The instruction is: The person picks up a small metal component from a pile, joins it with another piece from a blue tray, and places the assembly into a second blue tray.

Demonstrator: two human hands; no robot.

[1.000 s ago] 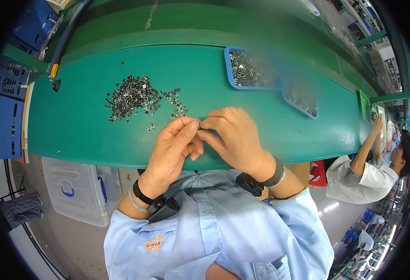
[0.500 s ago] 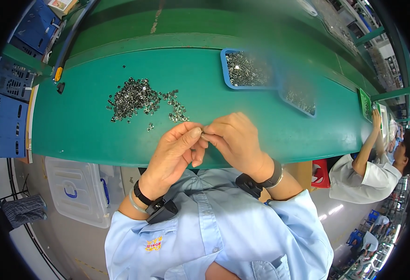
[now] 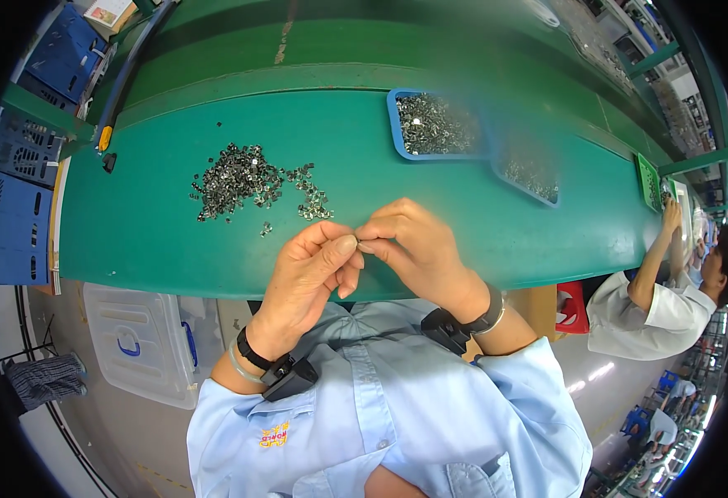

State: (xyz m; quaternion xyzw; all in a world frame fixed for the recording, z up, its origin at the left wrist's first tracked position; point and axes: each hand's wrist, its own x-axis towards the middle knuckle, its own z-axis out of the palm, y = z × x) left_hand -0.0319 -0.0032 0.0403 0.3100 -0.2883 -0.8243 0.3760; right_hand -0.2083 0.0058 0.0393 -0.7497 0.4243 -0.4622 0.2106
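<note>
My left hand [image 3: 304,270] and my right hand [image 3: 420,256] meet above the near part of the green table. Thumb and fingers of both are pinched together on a small metal part [image 3: 358,240], mostly covered by the fingertips. Beyond my left hand lies a heap of small dark and silvery metal pieces [image 3: 235,181]. A looser cluster of shiny pieces [image 3: 313,202] spreads between that heap and my fingers, and a few more pieces [image 3: 266,228] lie apart, nearer to me.
A blue tray [image 3: 398,133] full of small metal pieces stands at the back, right of centre. Another blue tray [image 3: 523,192] beside it looks hazy. A lidded clear box [image 3: 136,336] is on the floor at left. At far right, a person [image 3: 654,311] reaches toward a green tray [image 3: 647,184].
My hands stay pinched together in nearly the same spot; the fingers have shifted slightly and cover more of the small part. The heap and trays look the same.
</note>
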